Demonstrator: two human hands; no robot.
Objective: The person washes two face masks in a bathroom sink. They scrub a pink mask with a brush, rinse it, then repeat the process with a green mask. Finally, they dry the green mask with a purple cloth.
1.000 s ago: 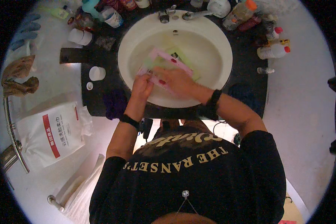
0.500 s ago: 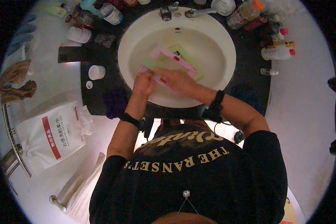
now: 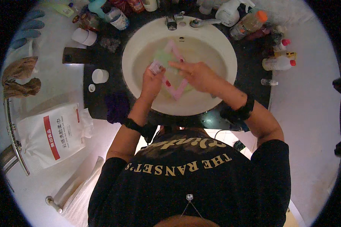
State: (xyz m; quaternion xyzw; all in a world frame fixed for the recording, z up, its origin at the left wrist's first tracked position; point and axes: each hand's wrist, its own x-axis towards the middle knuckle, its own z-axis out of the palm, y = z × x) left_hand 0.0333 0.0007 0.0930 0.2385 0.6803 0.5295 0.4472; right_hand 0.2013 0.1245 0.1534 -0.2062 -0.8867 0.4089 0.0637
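Observation:
Over the white oval sink (image 3: 232, 64), which holds cloudy water, my left hand (image 3: 152, 85) is closed on a small pale patterned piece (image 3: 155, 67). A flat pink frame-like piece (image 3: 177, 90) with red spots lies around and below my hands. Whether the pale piece belongs to it I cannot tell. Next to the pale piece is a light green, see-through piece (image 3: 163, 57). My right hand (image 3: 201, 76) has its fingers stretched toward the green piece, slightly blurred. Its fingertips are close to that piece; contact cannot be made out.
A faucet (image 3: 171, 23) and lever (image 3: 204, 22) stand at the sink's far rim. Bottles crowd the dark counter behind, including a white spray bottle (image 3: 228, 13). At left are a white jar (image 3: 100, 76), a phone-like dark slab (image 3: 74, 55) and a purple cloth (image 3: 116, 108).
My right hand has moved right, away from my left, its fingers now stretched out. My left hand has shifted slightly right. The pink piece now shows as an angled frame. The view has shifted slightly.

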